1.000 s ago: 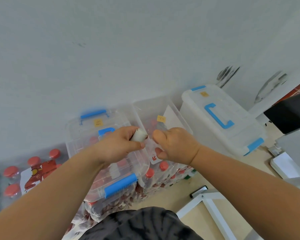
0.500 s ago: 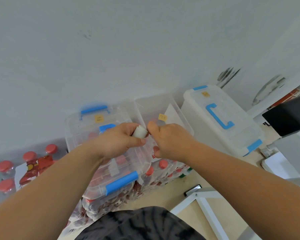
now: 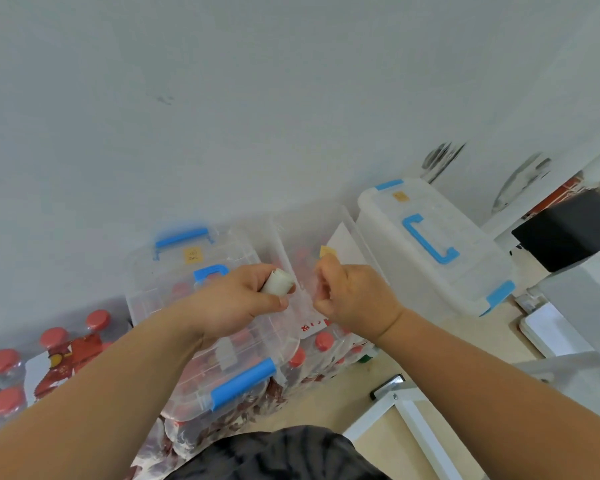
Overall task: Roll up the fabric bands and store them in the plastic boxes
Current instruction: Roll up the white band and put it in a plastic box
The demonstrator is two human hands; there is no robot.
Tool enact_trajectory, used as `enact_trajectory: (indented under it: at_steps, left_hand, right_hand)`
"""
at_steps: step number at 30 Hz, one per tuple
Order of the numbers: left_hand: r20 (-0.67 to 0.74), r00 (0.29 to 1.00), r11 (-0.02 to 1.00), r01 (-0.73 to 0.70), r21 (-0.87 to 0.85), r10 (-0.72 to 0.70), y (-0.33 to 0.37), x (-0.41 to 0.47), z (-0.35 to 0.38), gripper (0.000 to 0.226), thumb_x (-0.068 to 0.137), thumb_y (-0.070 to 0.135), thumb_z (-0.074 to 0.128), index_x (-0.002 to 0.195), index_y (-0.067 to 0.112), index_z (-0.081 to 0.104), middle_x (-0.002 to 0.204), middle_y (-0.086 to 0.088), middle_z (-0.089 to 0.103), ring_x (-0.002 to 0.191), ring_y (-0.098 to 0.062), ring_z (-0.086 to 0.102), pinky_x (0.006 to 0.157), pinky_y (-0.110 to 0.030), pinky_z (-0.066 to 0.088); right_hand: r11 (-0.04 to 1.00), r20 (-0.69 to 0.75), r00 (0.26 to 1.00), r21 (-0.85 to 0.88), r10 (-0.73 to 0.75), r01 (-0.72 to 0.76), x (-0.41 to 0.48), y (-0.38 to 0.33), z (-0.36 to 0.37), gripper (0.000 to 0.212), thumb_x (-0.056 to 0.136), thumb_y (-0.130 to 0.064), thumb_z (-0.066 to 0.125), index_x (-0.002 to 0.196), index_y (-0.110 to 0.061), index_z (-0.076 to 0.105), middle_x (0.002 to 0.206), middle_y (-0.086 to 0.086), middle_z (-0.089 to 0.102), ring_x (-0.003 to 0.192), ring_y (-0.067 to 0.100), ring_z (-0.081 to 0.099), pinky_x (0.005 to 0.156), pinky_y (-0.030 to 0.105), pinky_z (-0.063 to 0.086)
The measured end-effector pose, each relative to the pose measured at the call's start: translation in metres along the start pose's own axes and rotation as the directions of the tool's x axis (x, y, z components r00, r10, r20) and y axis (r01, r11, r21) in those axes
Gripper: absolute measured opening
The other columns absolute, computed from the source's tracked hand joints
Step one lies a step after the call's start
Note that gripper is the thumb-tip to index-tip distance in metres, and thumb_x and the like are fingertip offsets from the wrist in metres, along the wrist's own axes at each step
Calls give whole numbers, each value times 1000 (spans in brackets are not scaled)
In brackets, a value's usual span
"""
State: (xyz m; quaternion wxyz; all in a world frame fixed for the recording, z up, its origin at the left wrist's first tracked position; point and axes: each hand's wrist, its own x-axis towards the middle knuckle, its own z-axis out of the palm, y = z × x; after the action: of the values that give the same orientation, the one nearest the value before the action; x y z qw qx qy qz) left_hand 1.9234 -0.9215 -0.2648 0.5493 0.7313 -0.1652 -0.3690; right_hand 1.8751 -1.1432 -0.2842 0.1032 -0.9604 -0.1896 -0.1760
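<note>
Pale grey wall (image 3: 291, 98) behind, tan floor (image 3: 343, 403) below; three plastic boxes against the wall, resting on wrapped packs of red-capped bottles (image 3: 52, 337). Clear lidded box (image 3: 174, 282) with blue latches at left; lidless clear box (image 3: 312, 233) in the middle; white lidded box (image 3: 471, 261) at right; contents cannot be told. Left hand (image 3: 236, 303) grips the rolled fabric band (image 3: 278, 282) above the clear boxes; right hand (image 3: 354, 299) just beside it, fingers curled, unclear whether pinching anything.

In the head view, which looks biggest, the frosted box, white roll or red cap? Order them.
1. Frosted white plastic box with blue handle.
2-3. Rolled white fabric band and round red bottle cap look alike; the roll is nearer, so unranked.
</note>
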Motion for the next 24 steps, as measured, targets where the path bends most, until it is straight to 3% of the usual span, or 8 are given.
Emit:
enact_trajectory:
  at_steps: [2, 4, 7, 11, 15, 24]
  left_hand:
    - [-12, 1000, 1000, 9, 26, -8, 1, 0, 1, 38, 75, 31, 69, 112, 24, 68, 119, -13, 68, 116, -32, 61, 101, -47, 48]
    - [-12, 1000, 999, 23, 29, -22, 3, 0, 1, 40, 74, 32, 70, 113, 25, 68, 120, -12, 68, 118, -31, 60, 104, -49, 46]
    - [-5, 999, 998, 34, 48, -34, 4, -1, 0, 39, 73, 36, 71, 112, 30, 68, 122, -7, 69, 120, -27, 61, 107, -54, 45]
    - [-21, 999, 995, 36, 95, -35, 8, -2, 3, 36, 76, 34, 70, 112, 30, 67, 117, -7, 69, 111, -25, 64, 102, -47, 50]
    - [-10, 1000, 990, 15, 139, -14, 14, -5, 6, 35, 77, 30, 68, 110, 22, 65, 110, -19, 65, 88, -17, 58, 80, -36, 47]
    - [43, 998, 980, 25, 199, -34, 15, -1, 3, 18, 92, 12, 66, 108, 21, 64, 95, -3, 61, 85, -13, 55, 77, -29, 46]
  right_hand:
    - [1000, 25, 1000, 25, -1, 0, 1, 4, -1, 28, 70, -10, 69, 86, -13, 45, 56, -3, 38, 45, 18, 28, 44, 26, 25]
    - [996, 113, 993, 82, 22, -31, -1, 7, -3, 23, 74, -27, 65, 86, -11, 54, 65, -1, 51, 53, 20, 41, 47, 29, 35]
    - [983, 235, 968, 142, 84, -120, -4, 11, -10, 42, 76, -50, 66, 101, -18, 61, 87, -2, 65, 77, 20, 59, 66, 36, 52]
    - [987, 299, 949, 84, 103, -134, -4, 11, -12, 58, 73, -59, 74, 118, -24, 63, 107, -2, 67, 98, 20, 60, 83, 35, 52]
    - [992, 290, 952, 47, 96, -114, -1, 11, -13, 56, 74, -57, 77, 120, -26, 65, 102, -1, 69, 95, 23, 62, 82, 35, 50]
    - [997, 372, 926, -37, 72, -62, 15, 16, -20, 55, 77, -66, 67, 125, -39, 60, 94, -4, 69, 90, 22, 64, 79, 38, 52]
